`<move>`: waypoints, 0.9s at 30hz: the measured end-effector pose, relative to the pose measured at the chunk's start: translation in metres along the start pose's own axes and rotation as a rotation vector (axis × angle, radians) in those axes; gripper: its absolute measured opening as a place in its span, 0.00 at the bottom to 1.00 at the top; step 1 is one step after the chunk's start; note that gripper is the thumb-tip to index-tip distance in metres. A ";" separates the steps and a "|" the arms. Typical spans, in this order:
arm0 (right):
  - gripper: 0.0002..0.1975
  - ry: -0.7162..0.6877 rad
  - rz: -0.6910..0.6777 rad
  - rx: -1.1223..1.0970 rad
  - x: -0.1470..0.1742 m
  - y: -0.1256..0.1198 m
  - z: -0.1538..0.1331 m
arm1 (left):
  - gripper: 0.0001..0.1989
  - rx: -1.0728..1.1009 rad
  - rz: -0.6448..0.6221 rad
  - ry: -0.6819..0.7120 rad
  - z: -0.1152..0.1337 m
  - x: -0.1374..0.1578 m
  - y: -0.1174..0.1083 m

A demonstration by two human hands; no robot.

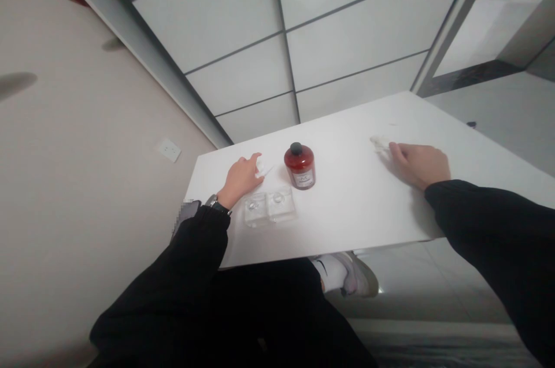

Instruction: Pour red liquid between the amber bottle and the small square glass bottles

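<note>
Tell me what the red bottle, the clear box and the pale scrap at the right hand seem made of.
Red bottle: glossy glass or plastic; its sheen and see-through body fit both.
Clear box: probably thin, shiny plastic, since the table shows through.
Pale scrap: perhaps film or tissue, thin-looking and whitish; too blurred to settle.

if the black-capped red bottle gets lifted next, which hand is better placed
Probably the left hand, much nearer the black-capped red bottle, though any grip is unclear. The right hand is farther, pinching a crumpled whitish piece.
</note>
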State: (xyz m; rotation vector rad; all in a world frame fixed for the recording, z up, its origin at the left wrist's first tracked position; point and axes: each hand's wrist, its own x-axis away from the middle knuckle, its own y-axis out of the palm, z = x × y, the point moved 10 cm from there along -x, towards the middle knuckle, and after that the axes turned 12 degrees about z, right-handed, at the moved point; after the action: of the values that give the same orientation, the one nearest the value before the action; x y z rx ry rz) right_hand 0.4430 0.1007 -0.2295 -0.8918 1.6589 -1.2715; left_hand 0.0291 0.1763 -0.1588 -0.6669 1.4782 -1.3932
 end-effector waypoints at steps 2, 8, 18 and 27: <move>0.30 0.003 0.000 -0.001 -0.001 0.001 0.001 | 0.33 -0.005 -0.006 0.010 0.003 0.000 -0.002; 0.31 -0.008 -0.004 -0.016 -0.001 0.002 0.001 | 0.25 0.126 0.053 0.073 0.037 -0.002 -0.044; 0.30 0.007 0.035 -0.063 -0.001 0.001 0.003 | 0.17 0.482 0.016 0.294 0.123 -0.024 -0.062; 0.27 0.013 0.258 -0.323 -0.006 -0.028 0.013 | 0.11 0.386 0.042 0.241 0.121 -0.036 -0.059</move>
State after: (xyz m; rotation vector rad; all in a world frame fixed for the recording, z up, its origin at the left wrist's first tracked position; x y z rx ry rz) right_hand 0.4585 0.0945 -0.2030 -0.8230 1.9537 -0.8507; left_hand 0.1384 0.1445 -0.0790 -0.2301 1.3397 -1.7103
